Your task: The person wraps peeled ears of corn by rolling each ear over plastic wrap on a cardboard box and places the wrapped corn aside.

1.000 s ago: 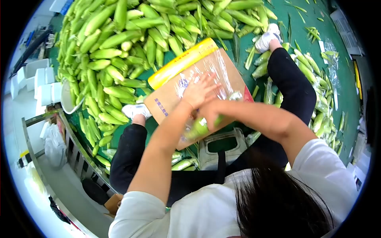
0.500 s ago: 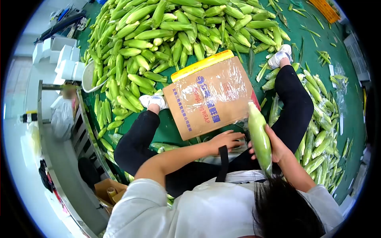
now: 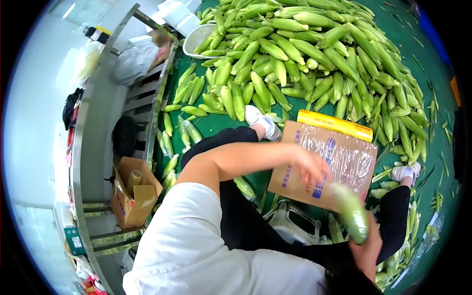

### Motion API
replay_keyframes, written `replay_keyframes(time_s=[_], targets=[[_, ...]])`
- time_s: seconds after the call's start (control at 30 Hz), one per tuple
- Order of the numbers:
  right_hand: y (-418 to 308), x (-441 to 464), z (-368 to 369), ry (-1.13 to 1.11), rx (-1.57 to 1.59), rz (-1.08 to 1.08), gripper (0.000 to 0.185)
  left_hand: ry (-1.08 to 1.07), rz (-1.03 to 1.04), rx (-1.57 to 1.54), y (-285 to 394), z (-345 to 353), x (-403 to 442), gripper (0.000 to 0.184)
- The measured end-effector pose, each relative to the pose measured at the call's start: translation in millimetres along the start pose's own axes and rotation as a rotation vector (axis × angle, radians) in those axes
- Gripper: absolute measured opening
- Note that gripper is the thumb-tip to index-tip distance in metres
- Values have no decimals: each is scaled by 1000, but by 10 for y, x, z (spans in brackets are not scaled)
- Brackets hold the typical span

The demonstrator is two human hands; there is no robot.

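In my right hand (image 3: 368, 248) is a green ear of corn (image 3: 350, 214), still in its husk, with shiny clear film on its lower part. My fingers wrap its lower end, and its upper end is blurred. My left hand (image 3: 312, 164) hovers by the corn's upper end, above a brown cardboard box (image 3: 290, 179). Motion smears its fingers, so whether they touch the corn or film is unclear. The box has printed lettering and clear film across its top. A yellow printed strip (image 3: 334, 125) lies along its far edge.
Beyond the box is a large heap of unwrapped corn (image 3: 314, 54). A white tub (image 3: 189, 44) stands at its left. Film-wrapped ears (image 3: 191, 130) lie on the green floor to the left. A metal rack (image 3: 157, 93) and open carton (image 3: 130, 201) are farther left; a stool (image 3: 295, 221) is below me.
The view has swung, moving the box and heap rightward. My left hand has risen from near my lap to over the box by the corn. My right hand still holds the corn, now tilted more.
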State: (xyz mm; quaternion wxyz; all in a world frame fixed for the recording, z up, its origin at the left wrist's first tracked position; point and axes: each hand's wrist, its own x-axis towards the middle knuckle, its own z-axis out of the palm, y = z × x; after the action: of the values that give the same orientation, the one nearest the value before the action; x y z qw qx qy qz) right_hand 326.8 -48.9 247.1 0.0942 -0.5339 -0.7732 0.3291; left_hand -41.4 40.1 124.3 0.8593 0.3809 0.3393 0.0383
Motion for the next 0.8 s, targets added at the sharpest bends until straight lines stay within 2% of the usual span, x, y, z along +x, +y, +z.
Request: replay_keyframes(time_s=[0.03,0.07,0.1,0.13,0.17,0.2,0.23,0.27,0.3,0.37,0.4,0.43,0.47,0.5,0.53,0.57,0.6,0.63,0.7,0.8], targets=[[494,-53,29,264,44,-17,76,346,87,-5,-125,-638,27,49],[1075,-301,24,500,56,230,74,954,98,421,-179,-1176,-48,31],[1581,-598,-27,735,55,487,73,1148,536,47,-961,-2586,50,25],[2033,-961,-127,864,23,695,73,1653,282,192,-990,-2966,-30,34],[2453,-1403,-284,916,-18,923,74,1886,-55,291,-1216,-3341,-162,44],[2672,-1879,-412,951,-12,1184,75,1873,-311,314,-1571,-3733,-236,56],[2791,-2370,-473,951,-26,1365,76,1734,-456,333,-1898,-4101,-310,67],[2855,-2860,-393,992,139,1095,79,1570,-470,298,-2307,-4505,-367,79],[2826,-3082,-375,837,-591,1246,74,1622,-323,74,-2283,-4472,-299,73],[2503,-2584,-585,759,-959,1060,63,1713,5,-378,-2249,-4382,-176,66],[2283,-1924,-651,825,-869,666,59,1775,85,-541,-1931,-4110,-86,64],[1809,-970,-561,840,-725,573,50,1842,161,-703,-1684,-3865,-3,62],[1528,-294,-394,839,-234,643,40,1862,397,-758,-1446,-3606,116,60],[1133,335,-331,553,-94,635,31,1866,648,-819,-1199,-3335,256,58],[971,704,-105,436,188,623,27,1819,774,-811,-935,-2986,341,56],[1099,855,250,324,290,605,33,1899,817,-713,-720,-2647,446,54],[1338,986,721,222,233,672,41,1866,898,-576,-594,-2346,516,55],[1216,1171,944,150,48,736,45,1827,977,-434,-509,-2029,546,56],[1117,1323,1313,213,5,864,40,1795,911,7,-283,-1346,580,53],[1206,1315,1548,282,11,731,35,1460,689,662,-283,-784,654,62]])
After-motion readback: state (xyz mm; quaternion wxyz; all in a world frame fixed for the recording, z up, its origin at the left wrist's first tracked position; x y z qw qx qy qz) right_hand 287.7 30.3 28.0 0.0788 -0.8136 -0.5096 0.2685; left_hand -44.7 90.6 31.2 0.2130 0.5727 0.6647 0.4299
